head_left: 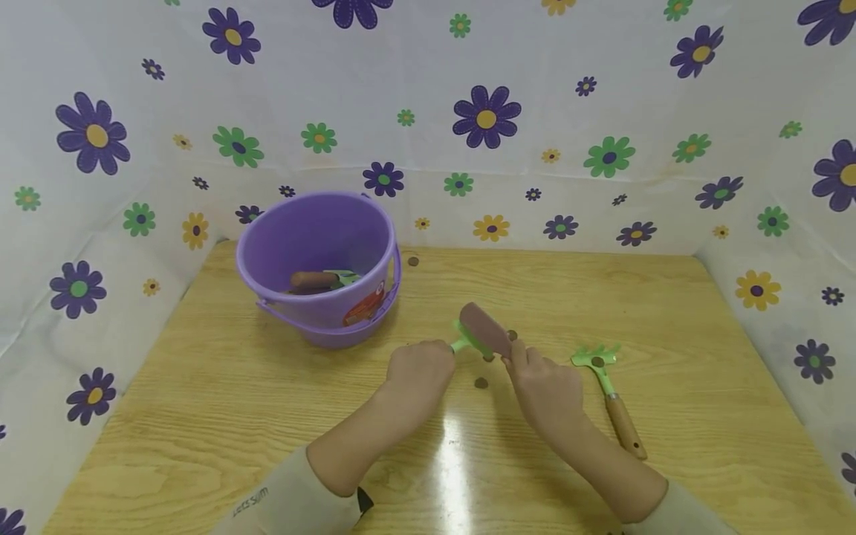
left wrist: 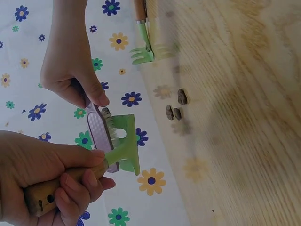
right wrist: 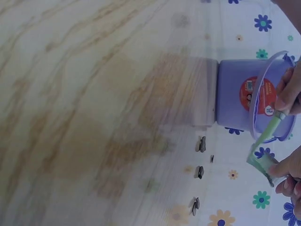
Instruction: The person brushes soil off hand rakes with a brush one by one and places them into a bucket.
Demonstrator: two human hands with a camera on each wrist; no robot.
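My left hand (head_left: 421, 371) grips the wooden handle of a small garden hoe (left wrist: 128, 148) with a light green metal head. In my right hand (head_left: 550, 388) is a mauve scrubbing brush (head_left: 484, 329), its pale bristles turned to the hoe's head. Bristles and green blade meet in the left wrist view, with the hoe held above the table. Several dark clumps lie on the wood below; one clump (head_left: 481, 383) is just in front of the hands. Right of the right hand lies a green hand rake (head_left: 623, 425) with a wooden handle.
A purple bucket (head_left: 314, 308) stands at the back left, its handle hanging down. Inside it is a tool with a brown handle (head_left: 316, 280) and a green head. Another dark clump (head_left: 413, 261) lies near the back edge. Flowered white cloth (head_left: 428, 96) walls the wooden table.
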